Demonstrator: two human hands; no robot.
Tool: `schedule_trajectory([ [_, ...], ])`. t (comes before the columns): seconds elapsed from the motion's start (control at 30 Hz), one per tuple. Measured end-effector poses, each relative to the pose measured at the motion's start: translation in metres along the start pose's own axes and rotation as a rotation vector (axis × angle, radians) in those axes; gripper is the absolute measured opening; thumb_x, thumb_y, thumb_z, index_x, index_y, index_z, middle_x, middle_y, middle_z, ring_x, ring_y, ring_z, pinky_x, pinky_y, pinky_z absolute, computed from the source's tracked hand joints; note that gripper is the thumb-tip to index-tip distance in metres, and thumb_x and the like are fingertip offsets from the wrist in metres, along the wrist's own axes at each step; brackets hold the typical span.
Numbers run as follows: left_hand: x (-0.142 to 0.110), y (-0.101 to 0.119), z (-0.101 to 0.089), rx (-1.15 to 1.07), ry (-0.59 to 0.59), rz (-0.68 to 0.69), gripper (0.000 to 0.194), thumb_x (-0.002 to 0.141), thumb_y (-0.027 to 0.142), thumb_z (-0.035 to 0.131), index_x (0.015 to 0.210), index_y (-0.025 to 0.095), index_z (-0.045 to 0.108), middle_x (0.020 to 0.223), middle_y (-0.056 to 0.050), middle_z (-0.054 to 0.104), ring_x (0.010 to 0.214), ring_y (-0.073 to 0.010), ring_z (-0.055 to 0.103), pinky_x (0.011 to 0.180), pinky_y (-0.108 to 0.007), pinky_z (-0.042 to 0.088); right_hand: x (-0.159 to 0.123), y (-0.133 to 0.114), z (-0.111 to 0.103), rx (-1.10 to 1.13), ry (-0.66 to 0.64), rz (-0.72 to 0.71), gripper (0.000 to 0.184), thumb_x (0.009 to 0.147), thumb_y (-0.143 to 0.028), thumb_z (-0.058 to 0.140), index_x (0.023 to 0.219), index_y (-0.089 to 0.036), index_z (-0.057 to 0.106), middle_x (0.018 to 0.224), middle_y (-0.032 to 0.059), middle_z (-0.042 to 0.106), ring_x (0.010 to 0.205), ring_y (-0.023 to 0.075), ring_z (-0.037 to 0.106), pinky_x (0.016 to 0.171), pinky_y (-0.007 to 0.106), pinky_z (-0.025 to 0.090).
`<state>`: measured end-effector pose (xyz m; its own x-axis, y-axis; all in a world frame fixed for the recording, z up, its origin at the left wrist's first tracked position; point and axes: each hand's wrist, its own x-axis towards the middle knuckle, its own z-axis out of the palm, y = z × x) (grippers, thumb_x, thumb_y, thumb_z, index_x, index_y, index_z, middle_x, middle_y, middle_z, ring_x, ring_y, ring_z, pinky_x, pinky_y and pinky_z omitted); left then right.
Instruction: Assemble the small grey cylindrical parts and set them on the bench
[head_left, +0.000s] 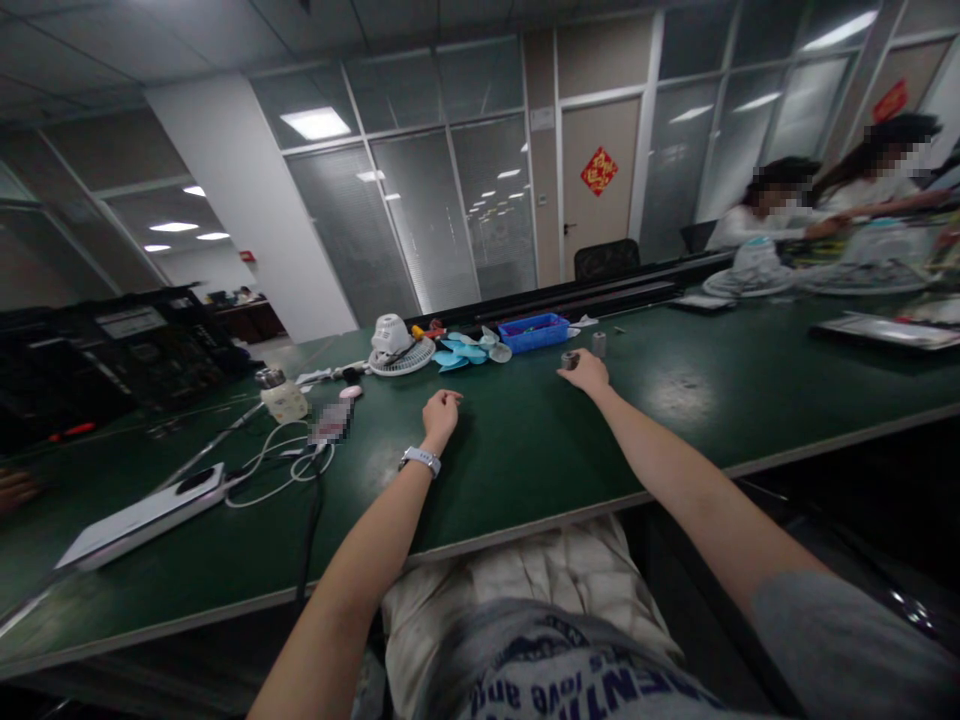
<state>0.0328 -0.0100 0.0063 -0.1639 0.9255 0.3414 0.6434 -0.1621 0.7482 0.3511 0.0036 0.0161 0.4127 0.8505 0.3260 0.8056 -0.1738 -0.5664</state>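
Observation:
My left hand (440,412) rests on the green table (525,450) with its fingers curled into a loose fist and nothing visible in it; a white watch sits on that wrist. My right hand (586,373) reaches farther out, its fingers closed around a small grey cylinder (570,360). A second small grey cylinder (598,344) stands just beyond it. Behind these lie a blue plastic tray (534,331), a light blue fan blade (463,351) and a white fan grille with its motor (396,348).
At left lie a white power strip (142,518) with white cables, a small bottle (282,395) and dark equipment (112,350). At the far right two other people sit by fan parts (757,272) and flat trays (885,330).

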Motion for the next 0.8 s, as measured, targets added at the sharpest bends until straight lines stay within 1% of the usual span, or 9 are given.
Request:
schedule_trajectory([
  [0.23, 0.0, 0.0, 0.0, 0.001, -0.008, 0.0, 0.031, 0.082, 0.02, 0.042, 0.089, 0.021, 0.071, 0.089, -0.004, 0.073, 0.083, -0.0176, 0.066, 0.077, -0.027, 0.047, -0.001, -0.006, -0.001, -0.047, 0.004, 0.048, 0.049, 0.073, -0.042, 0.073, 0.114, -0.018, 0.062, 0.108, 0.0141, 0.069, 0.098, 0.0266, 0.067, 0.081, 0.036, 0.052],
  [0.37, 0.0, -0.001, 0.0, -0.003, -0.009, 0.005, 0.03, 0.082, 0.02, 0.041, 0.089, 0.021, 0.071, 0.088, -0.004, 0.073, 0.083, -0.0179, 0.066, 0.075, -0.027, 0.047, -0.003, -0.007, -0.006, -0.091, -0.012, 0.079, 0.043, 0.074, -0.045, 0.072, 0.106, -0.017, 0.066, 0.106, 0.015, 0.07, 0.101, 0.0287, 0.066, 0.084, 0.04, 0.051],
  [0.47, 0.001, -0.001, 0.001, -0.008, -0.013, 0.0, 0.03, 0.082, 0.02, 0.042, 0.089, 0.021, 0.071, 0.088, -0.004, 0.073, 0.082, -0.0178, 0.065, 0.074, -0.027, 0.046, -0.006, -0.011, -0.007, -0.099, -0.003, 0.079, 0.039, 0.075, -0.047, 0.071, 0.103, -0.019, 0.068, 0.105, 0.0129, 0.071, 0.1, 0.0275, 0.066, 0.085, 0.039, 0.05],
  [0.53, 0.0, -0.001, 0.0, -0.016, -0.009, -0.002, 0.03, 0.082, 0.019, 0.041, 0.089, 0.021, 0.071, 0.087, -0.004, 0.073, 0.081, -0.0176, 0.065, 0.073, -0.027, 0.046, -0.011, -0.018, -0.005, -0.078, 0.0, 0.012, 0.041, 0.074, -0.049, 0.071, 0.103, -0.02, 0.069, 0.104, 0.0115, 0.071, 0.099, 0.0264, 0.067, 0.085, 0.038, 0.05],
  [0.6, 0.0, -0.001, 0.0, -0.023, -0.001, -0.001, 0.03, 0.083, 0.019, 0.041, 0.088, 0.021, 0.071, 0.087, -0.003, 0.072, 0.08, -0.0173, 0.064, 0.073, -0.027, 0.045, -0.021, -0.031, 0.002, -0.026, -0.007, -0.105, 0.043, 0.074, -0.051, 0.071, 0.104, -0.021, 0.069, 0.104, 0.0096, 0.072, 0.099, 0.0252, 0.067, 0.086, 0.036, 0.05],
  [0.7, -0.001, 0.003, 0.0, -0.044, 0.009, 0.014, 0.028, 0.084, 0.023, 0.044, 0.091, 0.02, 0.071, 0.086, -0.003, 0.072, 0.079, -0.0171, 0.064, 0.073, -0.027, 0.045, -0.042, -0.062, 0.019, 0.091, -0.061, -0.286, 0.045, 0.073, -0.053, 0.071, 0.106, -0.022, 0.069, 0.104, 0.0065, 0.072, 0.099, 0.0229, 0.067, 0.086, 0.032, 0.05],
  [0.8, -0.003, 0.008, -0.001, -0.106, 0.015, 0.087, 0.026, 0.085, 0.032, 0.052, 0.096, 0.019, 0.071, 0.088, -0.004, 0.073, 0.083, -0.0175, 0.064, 0.076, -0.026, 0.046, -0.066, -0.093, 0.038, 0.173, -0.14, -0.437, 0.045, 0.072, -0.052, 0.073, 0.106, -0.024, 0.069, 0.102, 0.0036, 0.073, 0.097, 0.0211, 0.067, 0.085, 0.03, 0.05],
])
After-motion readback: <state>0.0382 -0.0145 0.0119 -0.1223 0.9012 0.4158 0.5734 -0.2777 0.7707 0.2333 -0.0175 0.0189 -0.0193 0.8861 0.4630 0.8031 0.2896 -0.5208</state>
